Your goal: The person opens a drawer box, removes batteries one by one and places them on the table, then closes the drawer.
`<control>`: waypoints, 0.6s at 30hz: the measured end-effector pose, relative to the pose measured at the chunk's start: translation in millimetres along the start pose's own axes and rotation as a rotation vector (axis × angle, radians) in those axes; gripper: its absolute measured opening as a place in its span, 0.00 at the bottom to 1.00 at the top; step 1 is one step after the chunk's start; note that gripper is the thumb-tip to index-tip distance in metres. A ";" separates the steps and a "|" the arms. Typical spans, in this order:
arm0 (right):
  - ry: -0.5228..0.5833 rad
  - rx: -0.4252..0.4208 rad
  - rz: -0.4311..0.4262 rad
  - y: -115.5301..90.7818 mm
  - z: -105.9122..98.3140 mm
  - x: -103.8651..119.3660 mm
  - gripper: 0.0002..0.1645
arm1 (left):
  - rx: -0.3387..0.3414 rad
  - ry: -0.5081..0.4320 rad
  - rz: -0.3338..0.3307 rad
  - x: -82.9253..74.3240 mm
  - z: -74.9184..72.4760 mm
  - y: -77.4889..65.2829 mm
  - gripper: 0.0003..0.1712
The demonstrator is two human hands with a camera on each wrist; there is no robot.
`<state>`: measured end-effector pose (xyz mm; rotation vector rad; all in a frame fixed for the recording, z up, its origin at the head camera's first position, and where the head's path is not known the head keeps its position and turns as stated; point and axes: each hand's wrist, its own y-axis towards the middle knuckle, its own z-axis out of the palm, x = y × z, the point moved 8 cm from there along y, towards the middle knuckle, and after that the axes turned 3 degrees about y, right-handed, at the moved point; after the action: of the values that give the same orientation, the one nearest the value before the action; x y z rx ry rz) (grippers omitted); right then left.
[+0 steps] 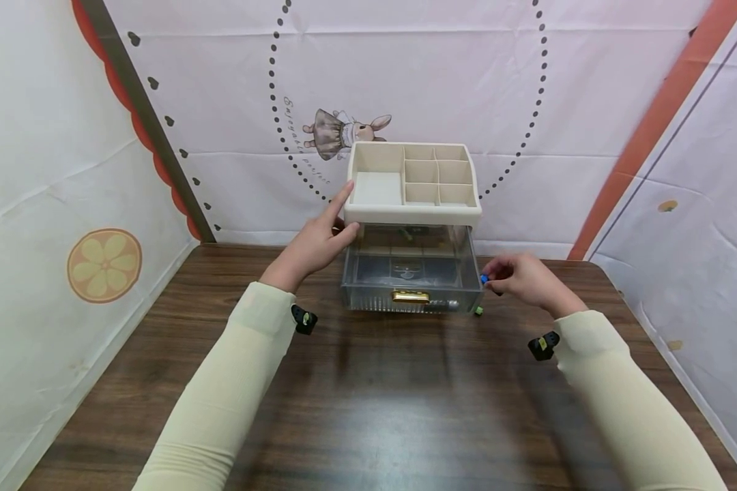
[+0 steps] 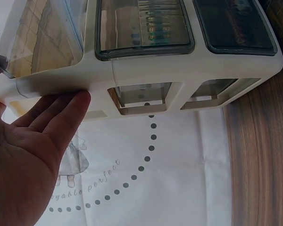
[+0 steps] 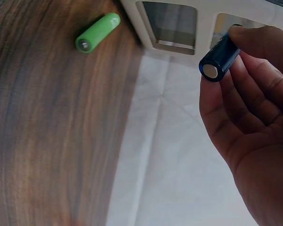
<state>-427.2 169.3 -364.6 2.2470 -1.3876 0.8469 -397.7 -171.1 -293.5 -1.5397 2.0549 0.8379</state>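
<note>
I log the scene by size. Dark wood-grain table [image 1: 368,409] carries everything. At its far edge stands the cream plastic organiser with a compartmented top tray [image 1: 413,183]; all positions below are relative to it. Its clear ribbed drawer with a gold handle [image 1: 411,278] is pulled out toward me, presumably to take small items. Left hand [image 1: 319,242] lies flat on the organiser's left wall, fingers [image 2: 61,113] straight and together, likely bracing it against sliding. Right hand [image 1: 525,276] hovers just right of the drawer front, fingertips clamped on a dark blue cylindrical battery [image 3: 219,59]. A green cylindrical battery [image 3: 97,32] lies on the table beside the organiser's front right corner.
</note>
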 end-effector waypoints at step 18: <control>-0.062 0.003 0.064 9.8 19.6 -33.0 0.10 | -0.005 0.012 0.003 -0.7 0.1 0.3 0.40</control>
<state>-441.2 175.6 -401.1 2.2597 -1.4938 0.8067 -397.8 -170.5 -293.0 -1.5485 2.0649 0.8378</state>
